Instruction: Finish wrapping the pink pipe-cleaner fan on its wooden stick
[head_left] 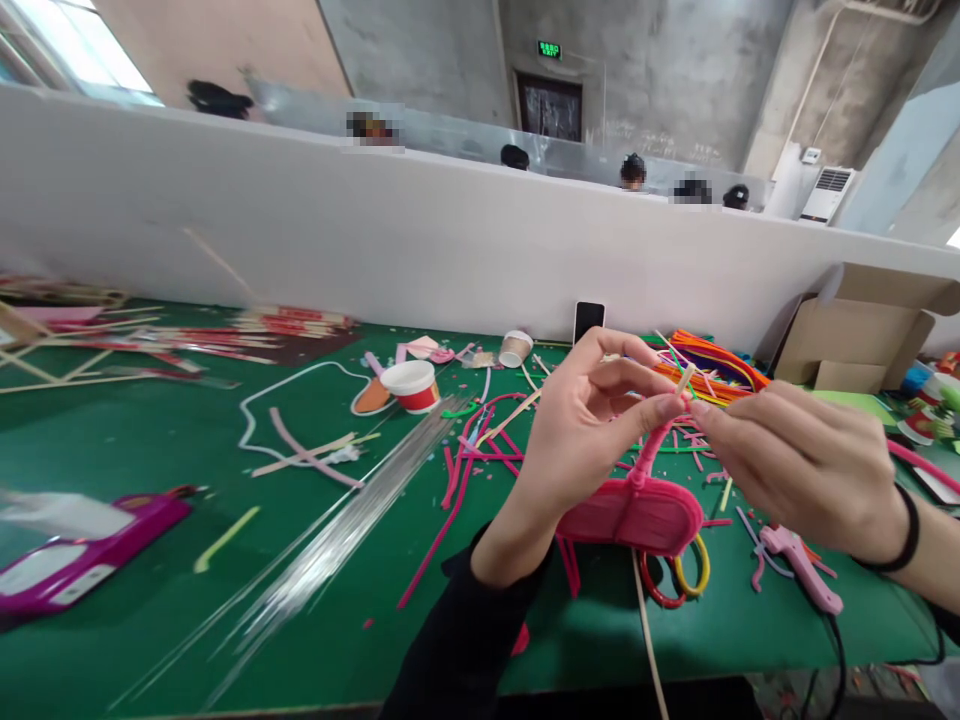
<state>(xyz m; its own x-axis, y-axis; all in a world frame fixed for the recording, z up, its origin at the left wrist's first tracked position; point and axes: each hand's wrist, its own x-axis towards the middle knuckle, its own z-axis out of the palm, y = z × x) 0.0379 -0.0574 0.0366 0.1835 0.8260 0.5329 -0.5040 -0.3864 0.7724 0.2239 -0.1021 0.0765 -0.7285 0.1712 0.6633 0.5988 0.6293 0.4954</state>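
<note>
My left hand (577,425) pinches the upper end of a wooden stick (687,376) whose bare tip pokes up past the thumb. Pink pipe cleaner (654,452) is wound round the stick below the fingertips. The stem joins a flat, rounded pink piece (626,518) that hangs under my hands. My right hand (814,470), closed too, presses thumb and finger at the wrapped end; the pipe cleaner strand there is mostly hidden. Beneath the pink piece lie scissors (691,568) with red and yellow handles. To the right rests a pink hot glue gun (802,570).
On the green table (300,540) lie a bundle of thin metal wires (330,540), a paper cup (412,385), a purple package (97,555) and pink pipe cleaner scraps. Orange pipe cleaners (712,365), a phone (589,320) and a cardboard box (847,325) stand toward the white partition (420,235).
</note>
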